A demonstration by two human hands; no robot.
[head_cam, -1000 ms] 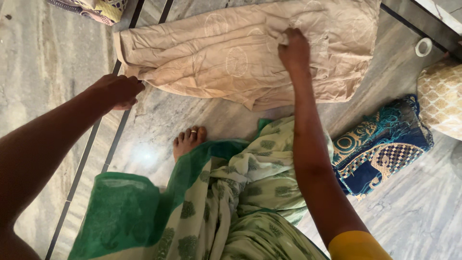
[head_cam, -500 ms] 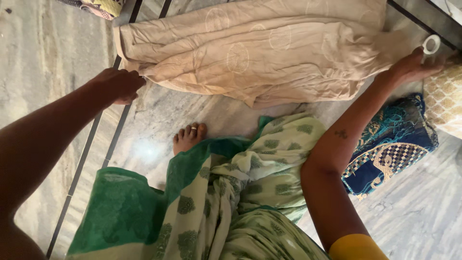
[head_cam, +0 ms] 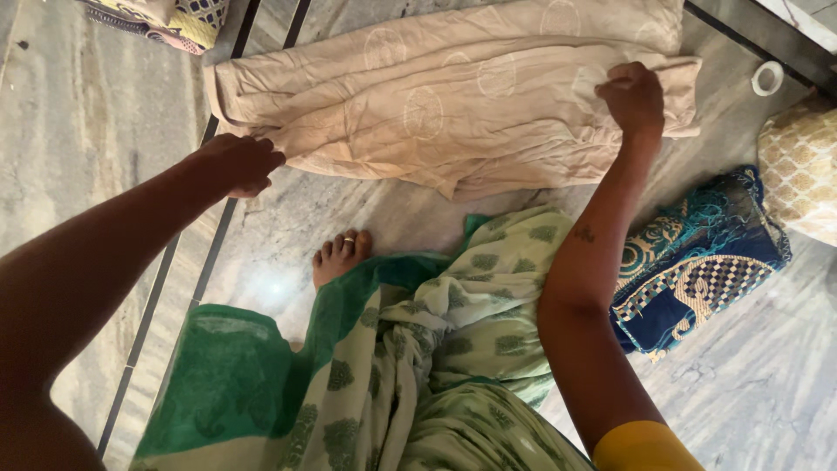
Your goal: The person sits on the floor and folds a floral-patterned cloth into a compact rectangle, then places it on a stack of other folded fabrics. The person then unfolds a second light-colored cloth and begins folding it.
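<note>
Grey marble floor (head_cam: 78,131). Beige cloth (head_cam: 453,105) spread at 12 o'clock; left hand (head_cam: 240,163) pinching its 9 o'clock edge, right hand (head_cam: 635,96) clenched on 3 o'clock end.

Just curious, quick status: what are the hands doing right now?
Left hand grips beige cloth at its near left edge. Right hand pinches its right end. Cloth lies crumpled on floor; nothing blocking.
</note>
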